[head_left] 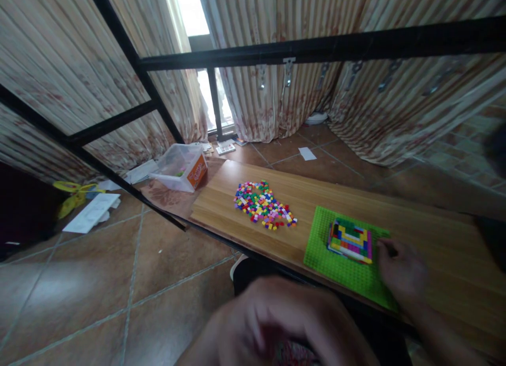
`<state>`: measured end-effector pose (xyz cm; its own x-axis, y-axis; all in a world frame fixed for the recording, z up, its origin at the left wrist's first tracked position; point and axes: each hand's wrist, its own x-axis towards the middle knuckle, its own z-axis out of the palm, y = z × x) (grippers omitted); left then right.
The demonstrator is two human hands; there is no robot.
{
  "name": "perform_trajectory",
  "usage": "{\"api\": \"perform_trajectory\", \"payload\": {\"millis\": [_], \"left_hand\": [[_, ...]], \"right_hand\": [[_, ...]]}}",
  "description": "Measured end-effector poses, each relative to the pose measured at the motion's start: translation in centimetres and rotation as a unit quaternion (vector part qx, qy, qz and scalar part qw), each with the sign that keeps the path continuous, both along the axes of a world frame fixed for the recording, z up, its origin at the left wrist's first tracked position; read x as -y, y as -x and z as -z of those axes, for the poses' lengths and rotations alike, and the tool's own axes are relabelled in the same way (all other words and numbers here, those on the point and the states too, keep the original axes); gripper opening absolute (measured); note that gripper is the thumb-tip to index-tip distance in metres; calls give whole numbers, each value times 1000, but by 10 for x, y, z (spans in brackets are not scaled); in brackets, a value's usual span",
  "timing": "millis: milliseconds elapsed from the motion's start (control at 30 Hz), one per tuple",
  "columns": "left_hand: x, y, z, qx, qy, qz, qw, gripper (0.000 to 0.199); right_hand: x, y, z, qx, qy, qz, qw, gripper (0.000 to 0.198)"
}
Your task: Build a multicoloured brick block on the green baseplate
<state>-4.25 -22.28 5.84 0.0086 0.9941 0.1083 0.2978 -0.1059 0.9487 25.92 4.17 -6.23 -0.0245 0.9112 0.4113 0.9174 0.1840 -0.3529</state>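
Observation:
Close to the camera, my left hand [284, 313] is large and blurred, its fingers curled inward; what it holds, if anything, is hidden. My right hand [403, 268] rests at the right edge of a green studded baseplate [332, 273], with its thumb and fingers drawn together. Just left of those fingertips, a rectangular structure of toy building bricks [350, 240] sits on the baseplate, in yellow, pink, green, blue, white and other colours. Nothing can be made out in the right fingers.
Loose coloured bricks [263, 205] lie in a pile on the wooden table [221, 202]. Beyond its left end stands a clear plastic box [174, 168] with an orange label. A black metal frame [316, 52] crosses in front of the striped curtains [272, 107]. Papers and a white panel [91, 213] lie on the tiled floor.

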Motion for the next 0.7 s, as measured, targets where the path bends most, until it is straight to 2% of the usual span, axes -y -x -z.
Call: {"api": "perform_trajectory", "payload": {"millis": [33, 67, 133, 167, 300, 367, 500, 700], "left_hand": [[-34, 17, -7, -2, -12, -20, 1000, 33], [-63, 33, -9, -21, -34, -84, 996, 26], [-107, 63, -1, -99, -63, -214, 970, 20], [-120, 77, 8, -134, -63, -236, 960, 20], [-137, 114, 46, -269, -46, -195, 942, 29], [-140, 122, 57, -315, -52, -161, 934, 29], [-150, 129, 62, -367, -67, -100, 922, 29], [-164, 136, 63, -400, -66, -55, 912, 25]], "right_hand": [[0, 0, 0, -1, -3, -2, 1000, 28], [-1, 0, 1, -2, -6, -5, 1000, 28], [-1, 0, 1, 0, -10, -5, 1000, 28], [-1, 0, 1, 2, -10, -1, 1000, 29], [0, 2, -2, 1, -7, 1, 1000, 30], [1, 3, -3, -1, -15, 1, 1000, 29], [2, 3, -2, 4, -20, -6, 1000, 30], [1, 2, -2, 14, -25, -7, 1000, 32]]}}
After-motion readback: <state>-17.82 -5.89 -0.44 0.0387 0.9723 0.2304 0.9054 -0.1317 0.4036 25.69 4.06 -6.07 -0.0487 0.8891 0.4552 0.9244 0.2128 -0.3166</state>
